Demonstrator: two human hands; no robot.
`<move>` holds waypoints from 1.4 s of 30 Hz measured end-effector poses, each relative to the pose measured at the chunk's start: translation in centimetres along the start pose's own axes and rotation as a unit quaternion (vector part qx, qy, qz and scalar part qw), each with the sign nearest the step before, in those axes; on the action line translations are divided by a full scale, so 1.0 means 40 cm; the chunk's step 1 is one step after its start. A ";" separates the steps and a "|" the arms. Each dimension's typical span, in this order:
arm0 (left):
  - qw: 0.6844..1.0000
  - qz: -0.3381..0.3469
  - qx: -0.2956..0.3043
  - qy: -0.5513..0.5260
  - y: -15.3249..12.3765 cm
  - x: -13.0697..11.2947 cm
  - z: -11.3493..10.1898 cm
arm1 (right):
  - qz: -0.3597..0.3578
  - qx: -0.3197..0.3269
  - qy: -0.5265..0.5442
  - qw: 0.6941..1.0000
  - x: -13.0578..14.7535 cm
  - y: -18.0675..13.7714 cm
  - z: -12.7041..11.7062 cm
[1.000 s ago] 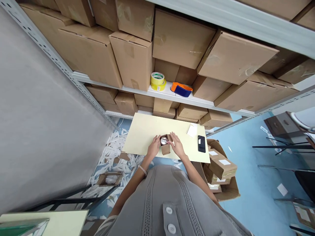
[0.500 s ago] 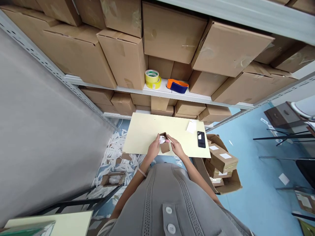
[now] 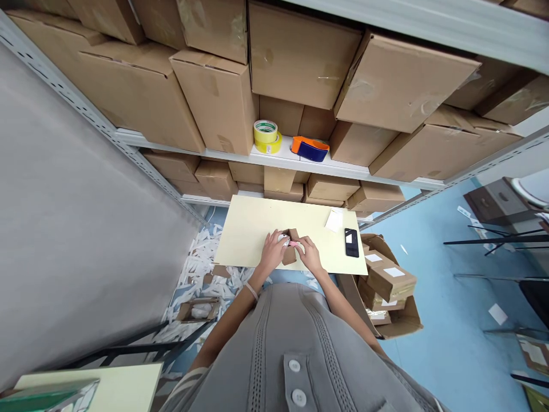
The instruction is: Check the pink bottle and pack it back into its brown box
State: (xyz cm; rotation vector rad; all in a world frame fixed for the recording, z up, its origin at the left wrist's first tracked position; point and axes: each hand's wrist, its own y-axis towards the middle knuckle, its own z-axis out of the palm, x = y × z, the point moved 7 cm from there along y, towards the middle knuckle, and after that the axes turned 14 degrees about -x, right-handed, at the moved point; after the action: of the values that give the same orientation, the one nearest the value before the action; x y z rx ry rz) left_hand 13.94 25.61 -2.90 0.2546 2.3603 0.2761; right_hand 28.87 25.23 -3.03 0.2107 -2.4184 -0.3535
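The small brown box (image 3: 289,256) sits open on the pale table (image 3: 244,226), close to the near edge and around the middle from left to right. One flap hangs open on its near side. A little white thing (image 3: 282,237) shows at the box, and a pink piece (image 3: 293,244) shows just to the right of it.

The left hand (image 3: 271,250) is on the left side of the box. Its fingers are bent and partly spread, and they lie over the white thing. They hide a lot of it, so I cannot tell how tight they hold. The right hand (image 3: 309,253) is on the right side, with its fingers curled in. Its fingertips are at the right end of the pink piece. They look like they touch it, but I cannot tell if they pinch it. The two hands are near each other but apart, with the box between them.

To do this part well, I think the left hand should press softly and keep things from sliding. The right hand should move the pink piece slowly, without a hard tug. It would help to keep the near flap down, out of the fingers' way, so nothing gets bent or stuck.
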 end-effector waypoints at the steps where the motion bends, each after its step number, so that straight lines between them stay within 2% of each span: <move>1: 1.000 0.011 0.005 0.001 0.010 -0.010 0.005 | 0.005 0.005 0.002 1.000 -0.006 -0.001 0.004; 5: 1.000 0.009 0.023 0.000 0.046 -0.031 0.033 | 0.028 0.012 0.032 0.999 -0.023 -0.003 0.011; 9: 0.999 0.012 0.023 0.026 0.053 -0.043 0.047 | 0.081 -0.010 0.105 0.991 -0.041 0.004 0.016; 11: 0.999 0.011 0.023 0.029 0.049 -0.047 0.050 | 0.159 -0.035 0.175 0.971 -0.064 0.011 0.024; 14: 0.999 -0.015 0.024 0.022 0.043 -0.041 0.054 | 0.285 -0.066 0.254 0.922 -0.104 0.017 0.050; 20: 0.997 -0.057 0.008 -0.051 0.051 -0.017 0.060 | 0.365 -0.082 0.285 0.882 -0.130 0.015 0.078; 28: 0.989 -0.058 0.018 -0.135 0.064 0.035 0.075 | 0.429 -0.087 0.312 0.843 -0.131 -0.009 0.087; 33: 0.984 -0.042 0.019 -0.173 0.065 0.046 0.076 | 0.447 -0.092 0.330 0.827 -0.137 -0.017 0.083; 37: 0.988 -0.050 -0.002 -0.145 0.062 0.044 0.079 | 0.441 -0.089 0.340 0.826 -0.129 -0.017 0.081; 42: 0.997 -0.058 -0.032 -0.041 0.049 0.026 0.088 | 0.433 -0.086 0.347 0.827 -0.121 -0.024 0.080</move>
State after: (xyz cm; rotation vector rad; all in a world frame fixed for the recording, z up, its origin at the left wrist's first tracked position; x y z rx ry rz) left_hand 15.83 28.19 -5.55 0.0957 2.2703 0.2782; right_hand 30.55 26.13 -8.60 -0.7162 -1.5201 -0.0405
